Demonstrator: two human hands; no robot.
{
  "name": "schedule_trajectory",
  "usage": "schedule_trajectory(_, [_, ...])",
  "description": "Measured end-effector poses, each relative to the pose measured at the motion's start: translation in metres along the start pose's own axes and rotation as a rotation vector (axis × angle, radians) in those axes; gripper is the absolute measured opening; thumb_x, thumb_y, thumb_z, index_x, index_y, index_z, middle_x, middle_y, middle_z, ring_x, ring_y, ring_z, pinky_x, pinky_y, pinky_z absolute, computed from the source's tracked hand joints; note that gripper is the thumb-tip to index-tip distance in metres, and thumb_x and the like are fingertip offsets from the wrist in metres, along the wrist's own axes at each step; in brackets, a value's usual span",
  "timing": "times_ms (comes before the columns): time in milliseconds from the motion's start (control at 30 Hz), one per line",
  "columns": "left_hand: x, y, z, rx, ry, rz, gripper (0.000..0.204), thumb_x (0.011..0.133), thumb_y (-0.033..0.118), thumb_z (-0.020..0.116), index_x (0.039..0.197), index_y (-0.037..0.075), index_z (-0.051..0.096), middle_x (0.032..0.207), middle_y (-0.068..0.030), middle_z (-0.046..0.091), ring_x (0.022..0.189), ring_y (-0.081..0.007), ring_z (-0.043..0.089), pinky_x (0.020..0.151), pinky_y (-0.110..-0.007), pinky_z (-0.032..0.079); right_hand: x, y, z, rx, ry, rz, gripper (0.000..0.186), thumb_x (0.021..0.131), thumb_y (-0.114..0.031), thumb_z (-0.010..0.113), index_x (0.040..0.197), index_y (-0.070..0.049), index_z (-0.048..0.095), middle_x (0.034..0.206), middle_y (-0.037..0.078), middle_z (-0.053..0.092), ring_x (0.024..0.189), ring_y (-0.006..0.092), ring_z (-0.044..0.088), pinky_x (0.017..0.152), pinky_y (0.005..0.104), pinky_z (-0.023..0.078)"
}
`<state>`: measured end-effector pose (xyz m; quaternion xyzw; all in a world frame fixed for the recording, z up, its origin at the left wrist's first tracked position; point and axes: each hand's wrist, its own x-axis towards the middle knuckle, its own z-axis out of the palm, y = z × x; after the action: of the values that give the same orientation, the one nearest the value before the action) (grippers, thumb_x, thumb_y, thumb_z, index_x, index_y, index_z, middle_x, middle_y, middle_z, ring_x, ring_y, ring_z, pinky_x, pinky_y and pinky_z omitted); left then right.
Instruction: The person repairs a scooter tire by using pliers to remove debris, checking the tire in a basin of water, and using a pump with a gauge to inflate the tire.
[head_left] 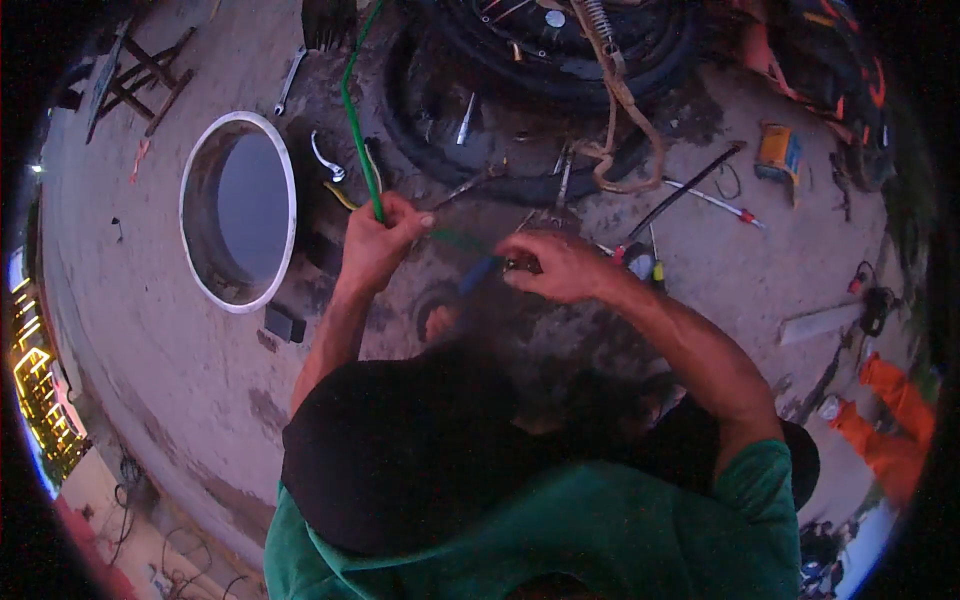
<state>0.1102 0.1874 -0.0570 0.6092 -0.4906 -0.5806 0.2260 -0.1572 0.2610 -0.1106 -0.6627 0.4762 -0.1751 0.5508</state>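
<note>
My left hand (380, 240) is closed round a bright green hose or cord (352, 110), which runs up past the top of the view and crosses toward my right hand. My right hand (555, 265) is closed at the green length's other visible part, on a small dark piece that I cannot make out. A blurred blue item (475, 275) lies in line just below that hand. Beyond both hands are a black tyre (400, 115), scattered wrenches (290, 80) and other tools on the stained ground (130, 260).
A round metal basin of water (237, 210) stands at left, beside a dark block (283, 323) and near a wooden stool (135, 85). A wheel (555, 40) with a rope is at top. A yellow box (778, 150), a pale bar (820, 323) and orange fabric (890, 450) are at right.
</note>
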Motion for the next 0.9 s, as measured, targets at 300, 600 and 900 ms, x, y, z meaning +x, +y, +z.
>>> schedule_trajectory(300, [0.002, -0.007, 0.002, -0.070, 0.017, 0.001, 0.023, 0.081, 0.015, 0.079, 0.075, 0.006, 0.059, 0.062, 0.0037, 0.054, 0.049, -0.0058, 0.046, 0.044, -0.023, 0.035, 0.002, -0.001, -0.002, -0.058, 0.052, -0.061, 0.024, 0.086, -0.022, 0.068, 0.098, -0.001, 0.062, 0.093, 0.013, 0.063, 0.091, 0.0318, 0.063, 0.078, 0.0414, 0.050])
schedule_trajectory(600, [0.007, -0.017, 0.002, -0.094, 0.033, 0.022, 0.021, 0.083, 0.013, 0.074, 0.074, 0.007, 0.056, 0.060, 0.0048, 0.051, 0.048, -0.0050, 0.043, 0.044, -0.022, 0.032, 0.001, 0.022, 0.008, -0.095, 0.074, -0.177, 0.026, 0.087, -0.027, 0.065, 0.096, -0.002, 0.062, 0.098, 0.013, 0.063, 0.096, 0.0323, 0.062, 0.083, 0.0427, 0.049])
schedule_trajectory(900, [0.006, -0.016, 0.004, -0.139, 0.029, -0.007, 0.019, 0.084, 0.012, 0.074, 0.078, 0.007, 0.056, 0.059, 0.0037, 0.049, 0.045, -0.0058, 0.041, 0.042, -0.023, 0.029, -0.007, 0.005, -0.001, -0.031, 0.144, -0.085, 0.028, 0.084, -0.030, 0.067, 0.096, -0.006, 0.062, 0.094, 0.012, 0.060, 0.093, 0.0319, 0.061, 0.079, 0.0431, 0.048])
